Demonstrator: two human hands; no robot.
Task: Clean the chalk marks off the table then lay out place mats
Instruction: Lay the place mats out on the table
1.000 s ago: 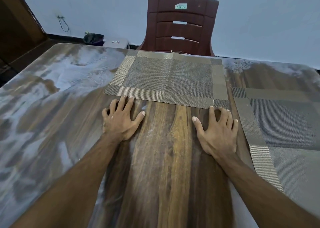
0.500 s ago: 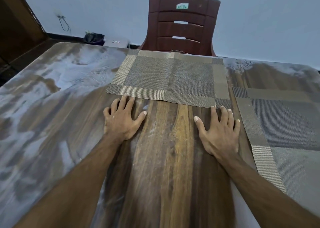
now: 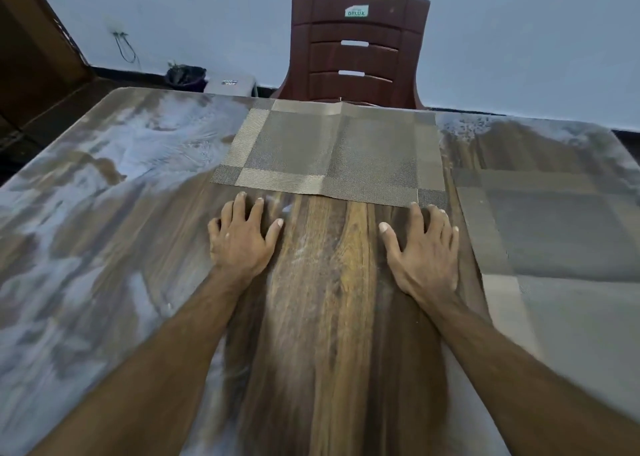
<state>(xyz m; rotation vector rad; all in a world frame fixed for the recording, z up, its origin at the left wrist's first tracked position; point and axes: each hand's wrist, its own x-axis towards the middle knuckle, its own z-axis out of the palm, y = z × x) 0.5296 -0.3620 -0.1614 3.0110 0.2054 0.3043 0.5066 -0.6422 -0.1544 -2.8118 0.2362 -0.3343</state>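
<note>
At the near edge of the far place mat (image 3: pixel 332 150), laid square to the chair (image 3: pixel 356 46), I rest my left hand (image 3: pixel 242 240) and right hand (image 3: pixel 420 251) flat, splayed, gripping nothing, fingertips apparently just touching its hem, on a table (image 3: pixel 322 317) with chalk marks (image 3: pixel 104 164) beside it.

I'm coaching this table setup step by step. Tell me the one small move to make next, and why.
Probably lift both hands away and fetch another mat. The far place mat already lies flat before the chair, the left hand and right hand rest empty on bare wood, and the table has room at left, though chalk smears remain there.
</note>
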